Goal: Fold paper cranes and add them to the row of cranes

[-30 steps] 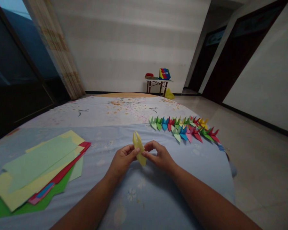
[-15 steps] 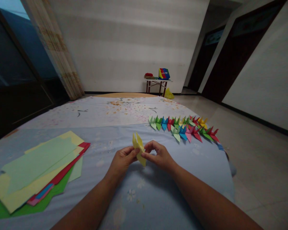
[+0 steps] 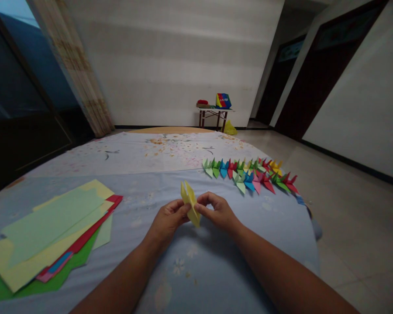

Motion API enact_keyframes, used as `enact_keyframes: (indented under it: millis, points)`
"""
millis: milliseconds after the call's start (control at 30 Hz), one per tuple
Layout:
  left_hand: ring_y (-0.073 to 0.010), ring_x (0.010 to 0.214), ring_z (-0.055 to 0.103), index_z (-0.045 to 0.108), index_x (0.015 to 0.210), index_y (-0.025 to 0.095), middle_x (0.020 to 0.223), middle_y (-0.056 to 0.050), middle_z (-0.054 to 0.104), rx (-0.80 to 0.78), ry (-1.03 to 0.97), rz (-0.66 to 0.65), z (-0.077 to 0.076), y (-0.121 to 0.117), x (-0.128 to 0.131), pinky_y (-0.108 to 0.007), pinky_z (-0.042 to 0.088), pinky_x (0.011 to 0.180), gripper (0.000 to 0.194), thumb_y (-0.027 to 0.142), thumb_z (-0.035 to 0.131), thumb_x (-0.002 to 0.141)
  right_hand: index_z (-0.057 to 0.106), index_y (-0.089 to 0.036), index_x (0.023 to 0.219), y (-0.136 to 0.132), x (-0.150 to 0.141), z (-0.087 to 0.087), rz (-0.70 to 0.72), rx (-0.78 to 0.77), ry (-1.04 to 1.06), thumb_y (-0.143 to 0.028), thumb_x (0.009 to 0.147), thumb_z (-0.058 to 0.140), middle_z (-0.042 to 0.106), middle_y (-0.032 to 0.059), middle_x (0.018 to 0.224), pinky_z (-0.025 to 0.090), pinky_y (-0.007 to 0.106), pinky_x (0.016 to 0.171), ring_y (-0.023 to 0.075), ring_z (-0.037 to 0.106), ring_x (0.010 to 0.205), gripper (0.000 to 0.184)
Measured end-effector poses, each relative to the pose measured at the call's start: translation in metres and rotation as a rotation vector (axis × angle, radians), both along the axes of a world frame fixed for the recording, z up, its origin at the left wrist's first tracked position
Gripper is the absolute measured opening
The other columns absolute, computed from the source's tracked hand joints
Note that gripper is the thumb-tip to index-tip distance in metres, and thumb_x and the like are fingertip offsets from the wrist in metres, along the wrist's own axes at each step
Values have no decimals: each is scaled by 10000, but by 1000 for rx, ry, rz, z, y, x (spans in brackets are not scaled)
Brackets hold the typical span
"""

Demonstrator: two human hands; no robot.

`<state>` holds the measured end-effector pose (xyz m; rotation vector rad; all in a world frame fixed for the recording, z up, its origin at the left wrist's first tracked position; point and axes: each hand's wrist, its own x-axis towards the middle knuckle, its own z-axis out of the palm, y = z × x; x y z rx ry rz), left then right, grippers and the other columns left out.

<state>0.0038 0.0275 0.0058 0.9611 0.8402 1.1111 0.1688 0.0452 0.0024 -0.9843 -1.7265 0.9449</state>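
A yellow folded paper (image 3: pixel 194 214), shaped like a part-folded origami crane with two points standing up, is held above the cloth between both hands. My left hand (image 3: pixel 171 214) pinches its left side between thumb and fingers. From the other side, my right hand (image 3: pixel 216 210) grips its right edge with thumb and forefinger. The far fingertips of both hands are partly hidden behind the paper. Beyond my right hand stand two rows of small origami cranes (image 3: pixel 249 181) in green, blue, red, pink and yellow.
Coloured paper sheets (image 3: pixel 52 218) lie in a loose pile on the left of the round table. A blue and white flowered tablecloth (image 3: pixel 144 157) covers it. Against the far wall, a small side table (image 3: pixel 212 110) carries a colourful box (image 3: pixel 223 100).
The yellow paper has turned slightly, and its lower part shows wider now. My right fingertips have shifted a little along its edge. Both hands keep their hold.
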Motion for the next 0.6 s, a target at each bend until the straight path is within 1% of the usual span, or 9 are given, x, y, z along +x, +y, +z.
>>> enact_keyframes:
  millis: [133,367,467,600]
  points:
    - [-181,766,639,685,952,152,867,-70,704,-2,27,-15,0,-1,0,-329,478,796,307,319,697,695,599,-158,783,-1,0,0,-4,36,-56,-321,749,607,591,4,719,445,244,666,115,543,682,167]
    - [-190,767,637,687,923,137,856,-77,702,17,27,-18,-1,-2,0,-339,477,789,302,311,705,678,587,-165,721,0,0,-1,-47,70,-95,-298,740,607,585,-4,669,437,236,620,114,536,638,136]
    - [-204,753,638,688,883,123,828,-82,701,15,57,23,-1,-1,1,-348,489,763,310,326,719,651,610,-171,734,0,0,-1,-60,127,-114,-282,753,594,593,5,671,442,252,636,123,543,647,114]
    - [-191,704,634,685,830,120,770,-63,695,14,105,99,-1,-1,2,-331,500,715,291,337,723,640,650,-190,812,-3,1,2,-19,234,-148,-276,800,550,627,25,718,438,275,695,140,559,713,132]
